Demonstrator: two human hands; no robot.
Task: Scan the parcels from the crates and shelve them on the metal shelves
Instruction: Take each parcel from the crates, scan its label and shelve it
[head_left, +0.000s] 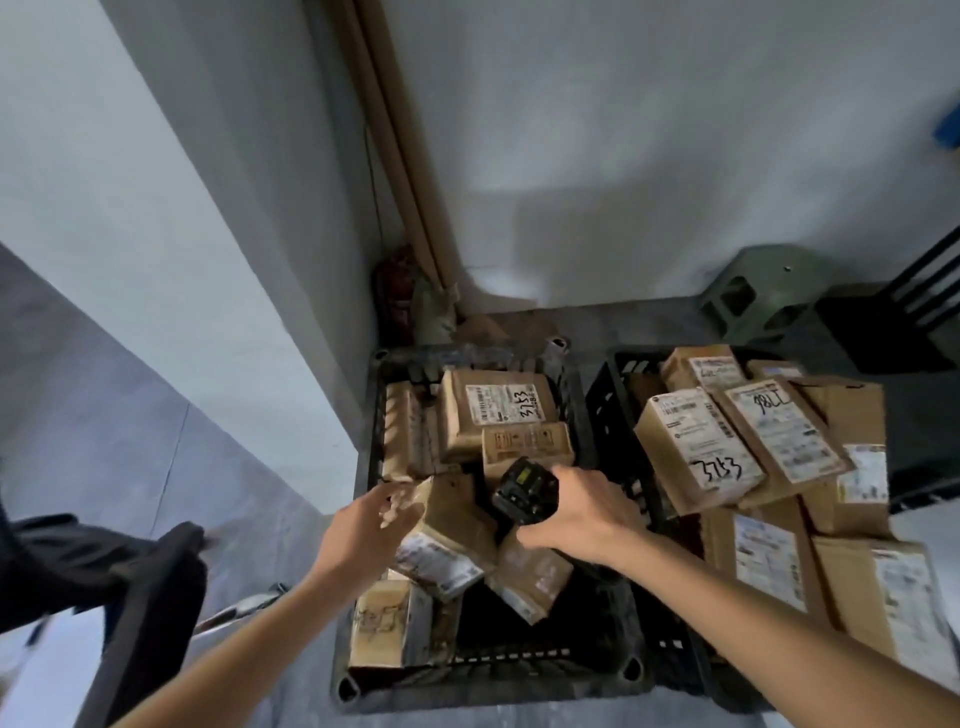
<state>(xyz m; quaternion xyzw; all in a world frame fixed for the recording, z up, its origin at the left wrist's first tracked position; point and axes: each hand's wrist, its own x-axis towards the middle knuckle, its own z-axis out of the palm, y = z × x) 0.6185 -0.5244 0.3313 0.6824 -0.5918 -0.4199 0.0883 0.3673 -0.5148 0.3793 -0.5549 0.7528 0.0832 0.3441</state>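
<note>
Two black plastic crates stand side by side on the floor, the left crate (363, 519) and the right crate (605, 415), both holding several taped cardboard parcels. My right hand (582, 512) grips a black handheld scanner (522, 486) over the left crate, its head aimed at the parcels. My left hand (371, 525) reaches to a small brown parcel (449, 535) with a white label, fingers touching its upper left edge; it is blurred. A parcel marked 3753 (496, 410) lies at the back of the left crate. Another 3753 parcel (698, 447) tops the right crate.
A white wall corner (208, 260) stands just left of the crates. Wooden poles (400, 156) lean in the far corner. A green plastic stool (763, 296) and a black frame (930, 280) are at the back right. A dark object (130, 571) is at the lower left.
</note>
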